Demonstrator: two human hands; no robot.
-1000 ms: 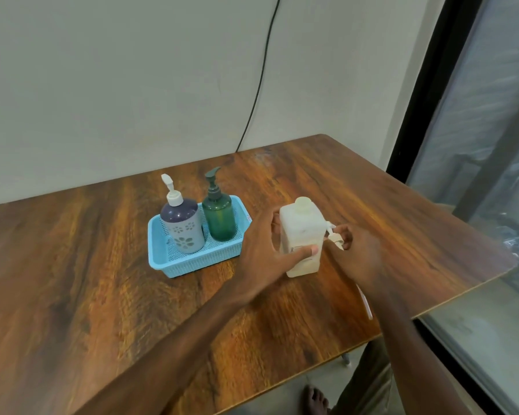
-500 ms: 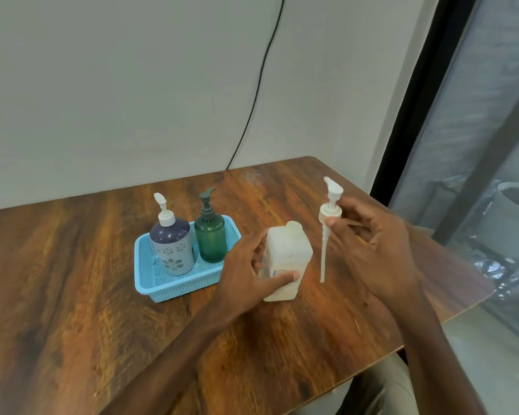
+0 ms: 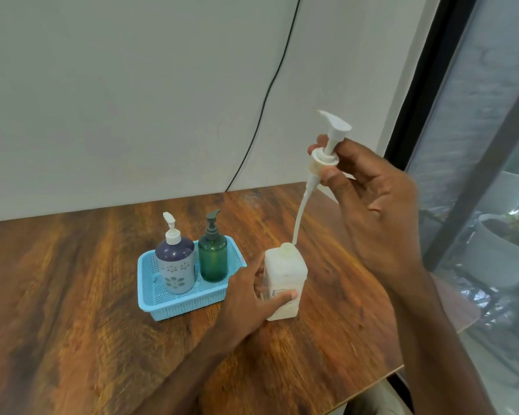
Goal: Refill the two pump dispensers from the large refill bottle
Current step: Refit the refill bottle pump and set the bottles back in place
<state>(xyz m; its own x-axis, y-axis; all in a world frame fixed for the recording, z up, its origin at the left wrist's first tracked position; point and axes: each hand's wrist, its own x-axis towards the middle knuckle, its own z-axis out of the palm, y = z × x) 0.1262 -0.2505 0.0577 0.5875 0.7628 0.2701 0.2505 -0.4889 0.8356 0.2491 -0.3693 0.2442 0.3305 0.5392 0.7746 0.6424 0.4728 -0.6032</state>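
Left hand (image 3: 249,298) grips upright refill bottle (image 3: 285,283); right hand (image 3: 369,199) pinches white pump head (image 3: 327,151) above it; both dispensers stand in blue basket (image 3: 150,295) left of bottle.

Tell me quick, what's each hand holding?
Left hand: gripping the white refill bottle.
Right hand: pinching the white pump by its collar.

We can't see most fingers of the left hand (image 3: 246,298); they're hidden behind the refill bottle (image 3: 285,271). Its thumb covers part of the label, and the print is too small to read. The pump (image 3: 327,151) tube tip is at the bottle mouth, but we can't tell if it's inside or behind. The right hand (image 3: 378,211) has fingertips hidden behind the pump collar. Both forearms and the table (image 3: 72,295) are cut off by frame edges. The scene beyond the window (image 3: 492,175) is blurred.
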